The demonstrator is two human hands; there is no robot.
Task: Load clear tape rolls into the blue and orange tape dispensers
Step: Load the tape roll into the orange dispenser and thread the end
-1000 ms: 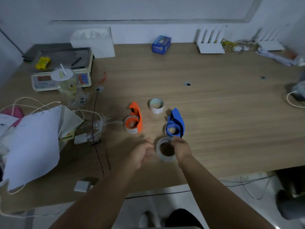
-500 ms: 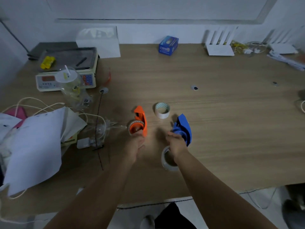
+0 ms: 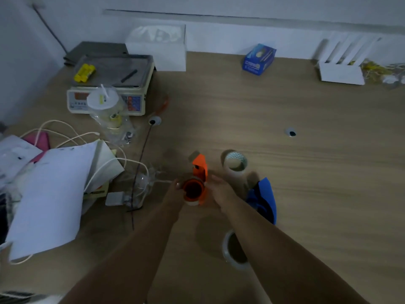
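Note:
The orange tape dispenser (image 3: pixel 199 172) carries a clear roll on its hub, and its round opening faces up toward me. My left hand (image 3: pixel 175 193) grips it from the left, thumb on the roll's rim. My right hand (image 3: pixel 221 190) holds its right side with the fingertips against the orange body. The blue tape dispenser (image 3: pixel 266 197) lies just right of my right wrist, untouched. One clear tape roll (image 3: pixel 230 249) lies flat near the table's front, partly hidden under my right forearm. A second roll (image 3: pixel 235 164) stands behind the two dispensers.
Loose white papers (image 3: pixel 50 194), cables and a charger crowd the left side. A plastic cup with a straw (image 3: pixel 105 110) stands before a digital scale (image 3: pixel 109 84). A tissue box (image 3: pixel 157 49), a blue box (image 3: pixel 258 59) and a white router (image 3: pixel 341 69) line the wooden table's (image 3: pixel 317 172) back.
My right hand left the loose roll and blue dispenser and moved left onto the orange dispenser. My left hand closed on that dispenser and tilted its opening toward me. The camera moved closer.

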